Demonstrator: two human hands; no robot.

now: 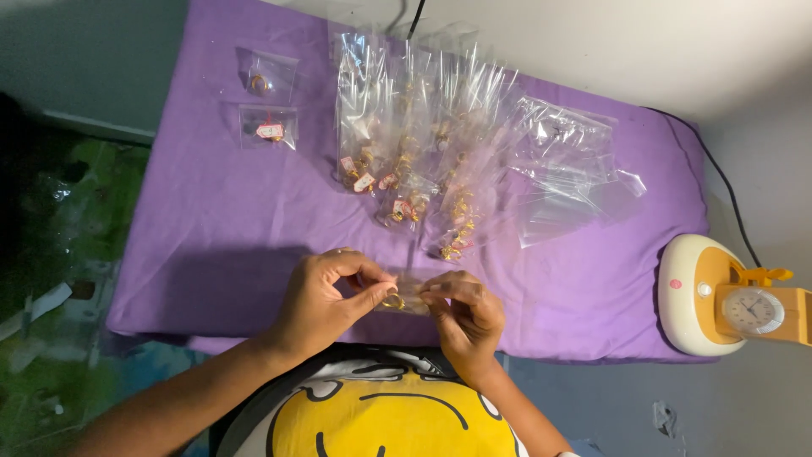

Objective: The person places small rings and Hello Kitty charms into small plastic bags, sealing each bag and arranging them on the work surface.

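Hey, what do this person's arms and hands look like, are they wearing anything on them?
Both the left hand and the right hand are bare, with no gloves, and I can see no rings or watch. Both forearms are bare; no sleeves reach them. Below them shows a shirt with a yellow, black-lined print.

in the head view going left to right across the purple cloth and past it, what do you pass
two small bags → left hand → gold ring → right hand → empty clear bags → cream and orange device

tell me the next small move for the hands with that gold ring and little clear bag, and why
Probably slide the gold ring into the small clear bag: the left hand pinches the ring right at the bag's edge, which the right hand holds.
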